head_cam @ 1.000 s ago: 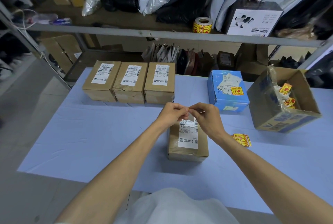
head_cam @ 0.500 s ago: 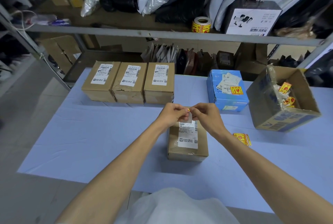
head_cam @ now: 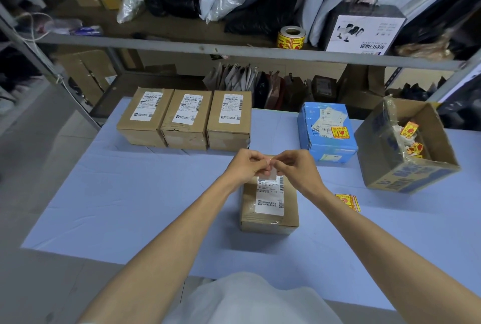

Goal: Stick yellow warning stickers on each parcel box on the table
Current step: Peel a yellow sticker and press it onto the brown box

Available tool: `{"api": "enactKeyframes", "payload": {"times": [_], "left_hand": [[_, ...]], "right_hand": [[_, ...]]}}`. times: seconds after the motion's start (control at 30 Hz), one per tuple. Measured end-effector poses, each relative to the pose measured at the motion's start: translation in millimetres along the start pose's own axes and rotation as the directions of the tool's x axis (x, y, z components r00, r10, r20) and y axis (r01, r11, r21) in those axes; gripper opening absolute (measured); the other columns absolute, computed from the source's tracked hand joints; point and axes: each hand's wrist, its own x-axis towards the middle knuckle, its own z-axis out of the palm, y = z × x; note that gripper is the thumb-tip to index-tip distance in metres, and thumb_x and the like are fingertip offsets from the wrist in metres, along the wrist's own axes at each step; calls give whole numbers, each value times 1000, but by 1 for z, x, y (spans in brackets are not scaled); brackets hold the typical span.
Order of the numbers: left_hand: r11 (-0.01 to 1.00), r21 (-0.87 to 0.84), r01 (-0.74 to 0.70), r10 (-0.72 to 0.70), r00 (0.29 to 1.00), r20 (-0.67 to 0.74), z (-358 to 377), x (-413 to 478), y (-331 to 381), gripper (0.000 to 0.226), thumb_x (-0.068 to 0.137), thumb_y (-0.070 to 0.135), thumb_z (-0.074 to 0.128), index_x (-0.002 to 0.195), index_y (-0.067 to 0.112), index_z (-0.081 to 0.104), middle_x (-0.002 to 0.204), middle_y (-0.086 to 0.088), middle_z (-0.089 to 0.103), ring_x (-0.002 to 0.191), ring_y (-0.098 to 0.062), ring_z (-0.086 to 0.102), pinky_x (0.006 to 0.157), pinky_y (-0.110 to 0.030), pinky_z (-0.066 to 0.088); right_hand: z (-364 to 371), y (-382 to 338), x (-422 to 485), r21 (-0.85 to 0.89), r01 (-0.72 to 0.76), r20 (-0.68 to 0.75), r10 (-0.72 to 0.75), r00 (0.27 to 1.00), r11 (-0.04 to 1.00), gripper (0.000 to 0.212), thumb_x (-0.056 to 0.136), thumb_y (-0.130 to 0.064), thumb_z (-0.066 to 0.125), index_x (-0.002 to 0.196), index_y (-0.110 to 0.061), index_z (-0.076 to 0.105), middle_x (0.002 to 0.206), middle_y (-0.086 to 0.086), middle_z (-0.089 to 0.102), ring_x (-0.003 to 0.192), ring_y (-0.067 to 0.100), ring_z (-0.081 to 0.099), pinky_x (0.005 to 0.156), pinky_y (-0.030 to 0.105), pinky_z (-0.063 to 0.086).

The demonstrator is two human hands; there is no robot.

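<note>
Head view: the left hand (head_cam: 244, 167) and right hand (head_cam: 296, 167) meet just above the near brown box (head_cam: 269, 209). Each grip is closed to a fingertip pinch on one small sticker (head_cam: 270, 174), seemingly peeling its backing. Only the blue box (head_cam: 328, 141) bears a yellow label (head_cam: 340, 132). The near box and the three far boxes (head_cam: 187, 120) across the desk (head_cam: 130, 193) show none, so most of the work remains.

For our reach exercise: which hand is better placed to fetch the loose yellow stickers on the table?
Likely the right hand: the loose stickers lie beside its forearm, right of the near box; the left hand would cross it.
</note>
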Motion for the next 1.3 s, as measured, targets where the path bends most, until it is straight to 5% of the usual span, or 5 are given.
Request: {"api": "enactKeyframes", "payload": {"times": [0.33,0.63,1.0,1.17,1.3], "left_hand": [[1000,-7,-23,22,1000,-21,0,-3,3,6,91,6,61,93,1,64,77,-7,65,59,-2,64,54,-8,45],[1000,-2,-22,22,999,-26,6,4,3,12,93,14,59,83,10,58,77,-4,65,71,-11,62,77,-27,54],[999,27,21,-19,996,-89,4,9,-2,19,92,5,56,76,11,49,86,-12,66,85,-23,68,86,-35,57],[1000,-26,1,-3,996,-86,1,7,-2,20,84,-5,63,83,10,50,82,-11,62,71,-17,66,65,-21,58],[997,-80,-12,7,999,-52,-1,7,1,15,86,-2,63,96,7,55,79,-6,63,70,-14,63,65,-20,55]], "right_hand": [[3,0,4,26,-21,7,21,1000,999,16,90,-13,62,89,-3,74,74,5,74,66,14,71,66,28,60],[4,-8,3,48,-39,-21,40,999,998,11,87,-10,63,82,-7,73,70,3,73,61,15,70,62,25,59],[0,-4,2,76,-105,-79,111,991,992,8,80,-3,65,78,-7,72,65,4,71,62,19,70,61,28,59],[2,-5,0,99,-100,-76,107,991,990,7,81,-4,66,77,-6,71,65,5,71,58,15,68,58,23,57],[2,-6,3,124,-94,-71,103,992,988,7,82,-5,65,78,-6,70,64,7,71,59,17,68,59,23,58]]}}
